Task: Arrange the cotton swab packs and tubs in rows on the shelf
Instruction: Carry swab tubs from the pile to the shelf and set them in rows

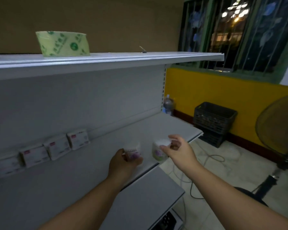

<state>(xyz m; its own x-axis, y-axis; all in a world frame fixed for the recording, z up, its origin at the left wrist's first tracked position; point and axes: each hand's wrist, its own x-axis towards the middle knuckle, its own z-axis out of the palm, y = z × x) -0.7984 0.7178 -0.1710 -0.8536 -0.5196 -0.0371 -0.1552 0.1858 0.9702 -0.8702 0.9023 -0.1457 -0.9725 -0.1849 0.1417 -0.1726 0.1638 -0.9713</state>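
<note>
While left hand (123,161) grips a small round tub (134,152) from below and behind, fingers curled round its wall, right hand (179,151) pinches a second tub (159,151) by the rim, thumb on the near side and fingers over the far side.

Position: both tubs over the front part of the middle shelf (140,128), close together but apart. Second tub sits just at the shelf's front edge. Contact with the shelf surface: cannot tell, frame is blurred here.

Open room: bare shelf stretches to the right of the tubs as far as the shelf end, and back to the rear panel (73,105). Left rear is taken by a row of packs (58,146), standing side by side against the panel, touching or nearly so.

Materials and shapes: tubs are clear plastic cylinders, white swab heads showing at the top, pink flower label on the side. Packs are flat white rectangles with a red mark at the upper corner. Shelf and panel are smooth grey-white painted metal.

Above: upper shelf (140,58) overhangs, with a pale green printed tape roll (63,44) near its front lip. Below: lower shelf (148,196) juts further out.

Right of unit: black slotted crate (214,118) against yellow wall, fan grille (279,123), cable (213,159) on tiled floor.
</note>
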